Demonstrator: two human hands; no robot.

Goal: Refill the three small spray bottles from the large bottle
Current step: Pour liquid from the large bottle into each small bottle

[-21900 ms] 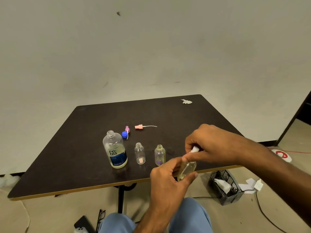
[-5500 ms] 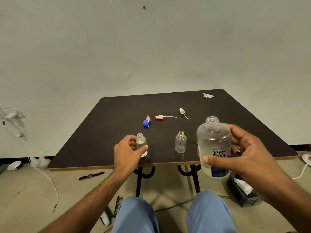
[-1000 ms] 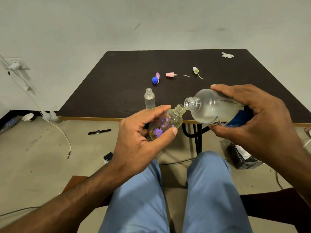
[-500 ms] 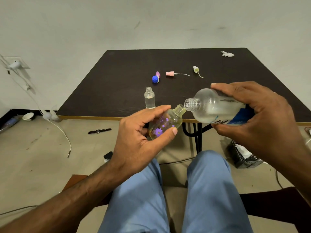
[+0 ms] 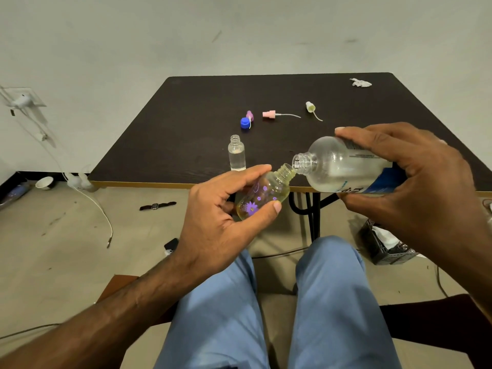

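My left hand (image 5: pixel 215 222) grips a small clear bottle with purple flowers (image 5: pixel 263 194), tilted with its open neck up to the right, held over my lap in front of the table edge. My right hand (image 5: pixel 415 187) holds the large clear bottle with a blue label (image 5: pixel 338 166) nearly on its side, its open mouth touching the small bottle's neck. A second small open bottle (image 5: pixel 236 153) with clear liquid stands upright near the table's front edge. The third small bottle is hidden from view.
On the dark table (image 5: pixel 186 123) lie a blue cap (image 5: pixel 245 122), a purple spray head (image 5: pixel 249 115), a pink spray head with tube (image 5: pixel 269 114), a pale spray head (image 5: pixel 310 107) and crumpled paper (image 5: pixel 360 82). A black crate (image 5: pixel 383 249) sits on the floor at right.
Compared with a second ago the large bottle is tipped slightly flatter and its mouth sits a little closer to the flowered bottle's neck. Both hands keep their grips.
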